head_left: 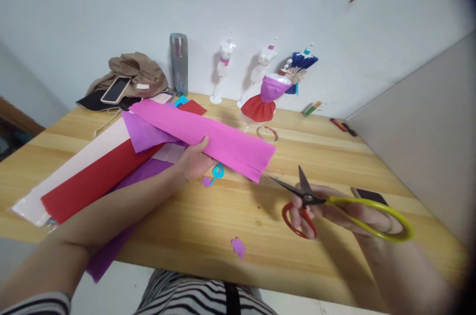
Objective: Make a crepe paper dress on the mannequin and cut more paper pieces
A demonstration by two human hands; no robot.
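Observation:
My left hand (198, 158) is closed on the lower edge of a long folded strip of pink crepe paper (219, 134), thumb on top. To the right, my right hand (316, 206) grips scissors (308, 198) with one red and one yellow handle loop. Their blades are apart and point toward the strip's right end, not touching it. Under my left hand lie a blue paper cutout (218, 171) and a small purple one (206, 182). Another purple flower-shaped cutout (238, 247) is near the table's front edge.
Crepe paper in red (100, 178), pale pink and purple lies at left. Behind are a thermos (179, 64), a cap with a phone (116, 90), and small mannequins (224, 64), one in a purple-red dress (259, 106). A second phone (370, 196) lies at right.

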